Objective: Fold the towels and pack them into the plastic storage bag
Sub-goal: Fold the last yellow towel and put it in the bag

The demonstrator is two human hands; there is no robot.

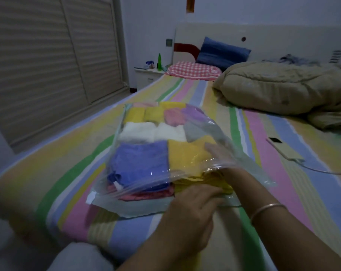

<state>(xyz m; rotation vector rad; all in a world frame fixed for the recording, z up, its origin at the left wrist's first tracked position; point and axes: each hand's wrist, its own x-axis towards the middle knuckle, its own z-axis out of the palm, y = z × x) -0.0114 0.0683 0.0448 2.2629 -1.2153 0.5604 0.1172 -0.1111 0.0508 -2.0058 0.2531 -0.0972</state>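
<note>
"Why is that hand in the bag?"

"The right hand (220, 155) is flat and open, deep inside the plastic bag (242, 153), pressing on a yellow towel (185, 151); I think it pushes the towel into place."

"And the other hand?"

"The left hand (193, 210) lies at the bag's open edge, fingers bent on the bottom flap; it may be holding the mouth down, but I cannot tell if it grips."

"Where are the towels?"

"Folded in rows inside the bag, on the striped bed (283, 184); a phone (285, 149) lies well apart."
</note>
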